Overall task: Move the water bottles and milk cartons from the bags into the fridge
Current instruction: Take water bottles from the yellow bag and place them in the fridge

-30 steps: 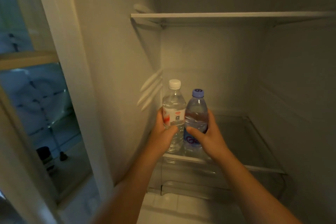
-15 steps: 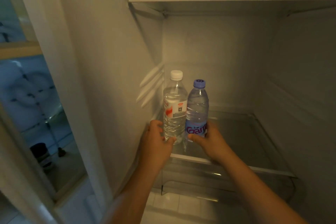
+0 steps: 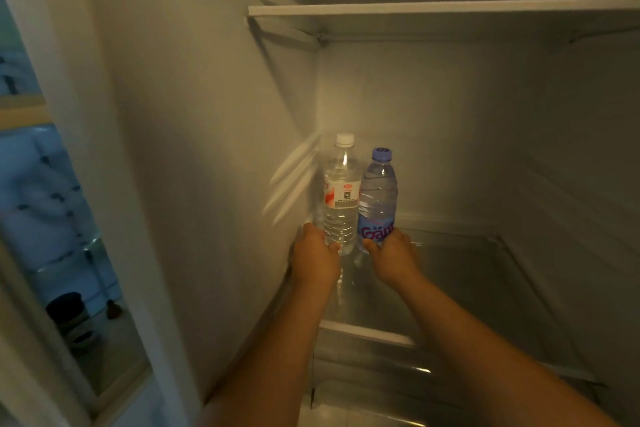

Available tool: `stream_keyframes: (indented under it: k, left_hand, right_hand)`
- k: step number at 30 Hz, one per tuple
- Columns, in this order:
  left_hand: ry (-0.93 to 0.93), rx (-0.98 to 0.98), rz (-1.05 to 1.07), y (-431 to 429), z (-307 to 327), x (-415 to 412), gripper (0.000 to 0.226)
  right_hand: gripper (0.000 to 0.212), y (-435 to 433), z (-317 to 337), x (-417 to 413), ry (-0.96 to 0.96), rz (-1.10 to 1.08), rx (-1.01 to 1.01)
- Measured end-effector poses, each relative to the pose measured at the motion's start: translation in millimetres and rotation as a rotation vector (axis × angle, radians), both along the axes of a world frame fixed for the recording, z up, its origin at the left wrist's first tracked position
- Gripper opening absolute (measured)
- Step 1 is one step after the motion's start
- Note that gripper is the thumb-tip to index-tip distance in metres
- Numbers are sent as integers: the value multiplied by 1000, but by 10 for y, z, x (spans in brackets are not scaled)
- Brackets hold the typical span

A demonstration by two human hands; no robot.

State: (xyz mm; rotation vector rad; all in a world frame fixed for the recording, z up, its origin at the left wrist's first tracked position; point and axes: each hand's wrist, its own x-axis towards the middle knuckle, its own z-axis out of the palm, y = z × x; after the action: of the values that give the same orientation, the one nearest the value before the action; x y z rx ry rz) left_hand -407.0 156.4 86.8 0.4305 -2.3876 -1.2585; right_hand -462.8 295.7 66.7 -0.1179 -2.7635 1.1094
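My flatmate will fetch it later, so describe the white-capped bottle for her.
In the fridge, look at the glass shelf, back left corner. Two water bottles stand there side by side. The white-capped bottle is the taller left one, with a red-and-white label; the purple-capped bottle beside it has a blue label.

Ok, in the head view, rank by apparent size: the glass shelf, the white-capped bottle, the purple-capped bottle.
1. glass shelf, largest.
2. white-capped bottle.
3. purple-capped bottle, a little shorter; they stand side by side, so nearness hardly matters.
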Motion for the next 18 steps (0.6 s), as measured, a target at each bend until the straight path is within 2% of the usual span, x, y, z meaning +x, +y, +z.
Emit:
stream_keyframes:
  k: [2, 8, 13, 18]
  left_hand:
    - [-12, 48, 16, -4, -42, -181, 21]
    - [-55, 155, 46, 6, -42, -535, 15]
    - [-187, 137, 35, 29, 57, -595, 54]
    - [-198, 161, 38, 20, 36, -647, 60]
  right_hand:
    - [55, -60, 71, -39, -1, -22, 25]
    - [51, -219, 207, -147, -7, -71, 102]
    - [58, -296, 143, -151, 55, -79, 193]
    - [63, -274, 136, -142, 64, -60, 214]
